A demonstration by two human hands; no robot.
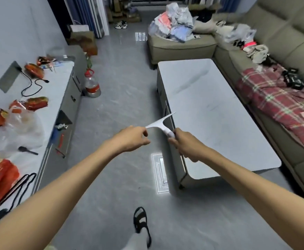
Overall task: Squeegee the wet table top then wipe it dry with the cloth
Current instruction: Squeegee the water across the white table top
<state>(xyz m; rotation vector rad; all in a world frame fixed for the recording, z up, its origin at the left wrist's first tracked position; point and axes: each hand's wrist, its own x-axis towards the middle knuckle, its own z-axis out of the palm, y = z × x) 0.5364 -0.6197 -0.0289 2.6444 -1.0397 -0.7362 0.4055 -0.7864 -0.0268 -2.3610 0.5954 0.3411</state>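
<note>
A white T-shaped squeegee [161, 122] is held in the air above the floor, just left of the coffee table. My right hand [184, 144] is closed around its handle. My left hand [132, 139] pinches the near end of its blade between thumb and fingers. The low rectangular table [210, 112] has a pale glossy top with faint streaks and stands to the right of both hands. No cloth can be seen.
A beige sofa [282, 56] with a red plaid blanket [281, 103] runs along the table's right side, and its chaise holds piled clothes. A long white cabinet [57, 98] with bags and cables lines the left wall. A water jug [91, 85] stands on the grey floor.
</note>
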